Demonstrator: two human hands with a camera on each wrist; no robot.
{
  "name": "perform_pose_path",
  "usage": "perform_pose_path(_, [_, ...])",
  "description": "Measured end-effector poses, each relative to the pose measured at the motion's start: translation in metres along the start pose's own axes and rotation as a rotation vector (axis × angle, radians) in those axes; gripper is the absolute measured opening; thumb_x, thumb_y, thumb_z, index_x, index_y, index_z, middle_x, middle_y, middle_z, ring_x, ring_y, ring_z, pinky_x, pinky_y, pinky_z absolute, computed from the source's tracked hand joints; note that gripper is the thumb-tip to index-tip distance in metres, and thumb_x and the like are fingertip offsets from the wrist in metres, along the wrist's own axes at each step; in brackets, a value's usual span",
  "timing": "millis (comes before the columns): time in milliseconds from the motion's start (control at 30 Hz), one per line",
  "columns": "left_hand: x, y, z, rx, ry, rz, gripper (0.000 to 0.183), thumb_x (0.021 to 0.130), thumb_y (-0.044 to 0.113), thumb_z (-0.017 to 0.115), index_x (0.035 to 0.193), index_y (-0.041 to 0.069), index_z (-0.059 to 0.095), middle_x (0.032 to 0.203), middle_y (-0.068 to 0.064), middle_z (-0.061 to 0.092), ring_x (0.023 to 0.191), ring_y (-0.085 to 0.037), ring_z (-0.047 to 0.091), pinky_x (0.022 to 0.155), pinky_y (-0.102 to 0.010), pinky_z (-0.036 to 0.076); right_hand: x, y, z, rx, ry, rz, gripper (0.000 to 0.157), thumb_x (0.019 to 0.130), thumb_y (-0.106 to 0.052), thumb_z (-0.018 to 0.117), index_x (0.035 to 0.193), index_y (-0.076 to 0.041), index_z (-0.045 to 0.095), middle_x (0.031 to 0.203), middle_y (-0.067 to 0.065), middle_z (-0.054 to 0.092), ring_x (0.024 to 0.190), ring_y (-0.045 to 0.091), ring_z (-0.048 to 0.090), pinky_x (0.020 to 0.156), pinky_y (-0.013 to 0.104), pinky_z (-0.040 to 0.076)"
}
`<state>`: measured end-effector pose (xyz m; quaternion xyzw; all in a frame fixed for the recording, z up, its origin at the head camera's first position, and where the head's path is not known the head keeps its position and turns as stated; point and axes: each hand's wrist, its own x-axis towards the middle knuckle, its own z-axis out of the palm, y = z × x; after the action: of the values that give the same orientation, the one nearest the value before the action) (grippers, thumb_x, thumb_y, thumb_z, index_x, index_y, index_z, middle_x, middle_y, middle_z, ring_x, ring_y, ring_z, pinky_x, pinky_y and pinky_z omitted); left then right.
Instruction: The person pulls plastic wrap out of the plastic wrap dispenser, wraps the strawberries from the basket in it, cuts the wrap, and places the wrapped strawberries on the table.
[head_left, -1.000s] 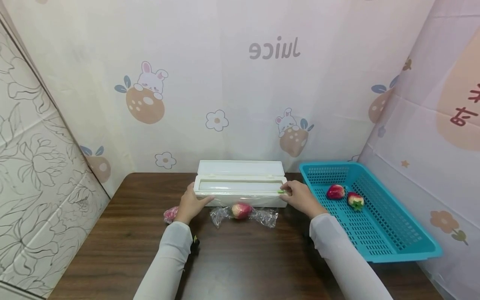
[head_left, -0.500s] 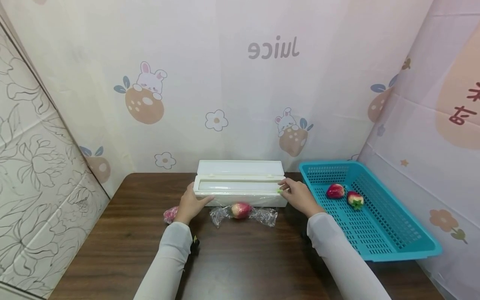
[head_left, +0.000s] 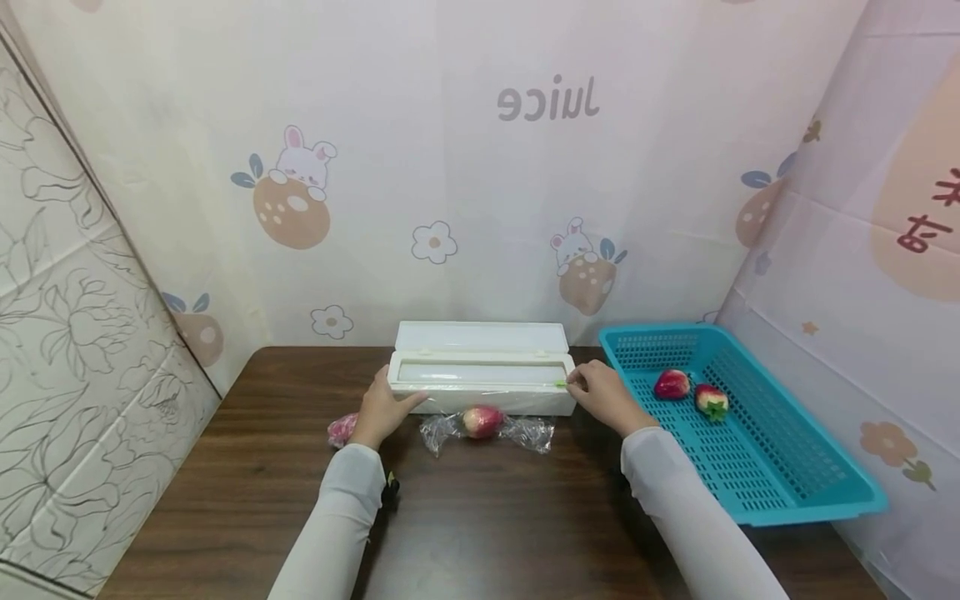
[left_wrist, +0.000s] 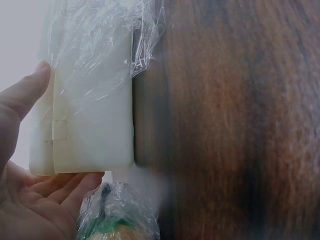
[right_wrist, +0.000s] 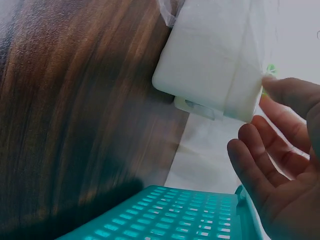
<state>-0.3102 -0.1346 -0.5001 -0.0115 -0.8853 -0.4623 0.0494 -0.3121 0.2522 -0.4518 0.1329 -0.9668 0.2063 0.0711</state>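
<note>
A white cling film dispenser (head_left: 480, 402) with its lid raised stands at the back of the table. My left hand (head_left: 381, 410) grips its left end, thumb on the front edge and fingers round the end face, as the left wrist view shows. At the right end my right hand (head_left: 602, 395) pinches the small green slide cutter (head_left: 560, 384) between thumb and forefinger; the other fingers curl loosely beside the box. Clear film (left_wrist: 100, 55) hangs down the front. Before the box lies a red and pale strawberry (head_left: 482, 422), with crumpled film (head_left: 528, 433) spread on both sides.
To the right a blue plastic basket (head_left: 806, 508) holds two strawberries (head_left: 671, 384). A film-wrapped strawberry (head_left: 342, 430) lies left of my left hand, partly behind it. A printed curtain (head_left: 465, 167) rises right behind the table (head_left: 510, 525).
My right hand has shifted slightly left and then back right at the dispenser's right end. The left hand keeps its hold, and the strawberries stay where they were.
</note>
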Motion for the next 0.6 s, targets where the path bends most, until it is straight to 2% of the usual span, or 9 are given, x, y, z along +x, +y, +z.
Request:
perform_pose_path(200, [-0.0009, -0.0008, -0.0019, -0.004, 0.010, 0.003, 0.094, 0.087, 0.039, 0.079, 0.153, -0.003, 0.027, 0.148, -0.027, 0.041, 0.135, -0.043, 0.042, 0.112, -0.056, 0.032, 0.0028, 0.0031, 0.0007, 0.017, -0.020, 0.009, 0.017, 0.095, -0.019, 0.071, 0.102, -0.004, 0.072, 0.087, 0.005, 0.057, 0.079, 0.021, 0.053, 0.075, 0.041, 0.050])
perform_pose_path(400, [-0.0027, -0.0021, -0.0003, -0.014, 0.008, 0.008, 0.093, 0.087, 0.038, 0.079, 0.153, -0.002, 0.027, 0.147, -0.027, 0.043, 0.135, -0.042, 0.042, 0.112, -0.056, 0.032, 0.0025, 0.0038, -0.0032, -0.018, -0.044, -0.009, 0.010, 0.095, -0.016, 0.070, 0.100, -0.008, 0.068, 0.086, 0.005, 0.057, 0.077, 0.021, 0.054, 0.072, 0.040, 0.052])
perform_pose_path(600, [-0.0016, -0.0019, 0.0011, -0.013, 0.005, 0.015, 0.093, 0.088, 0.038, 0.078, 0.155, 0.000, 0.025, 0.150, -0.026, 0.040, 0.137, -0.042, 0.039, 0.113, -0.055, 0.029, -0.0006, 0.0046, -0.0033, -0.063, -0.061, -0.027, 0.007, 0.098, -0.013, 0.065, 0.103, -0.008, 0.062, 0.084, 0.004, 0.054, 0.073, 0.021, 0.050, 0.067, 0.038, 0.048])
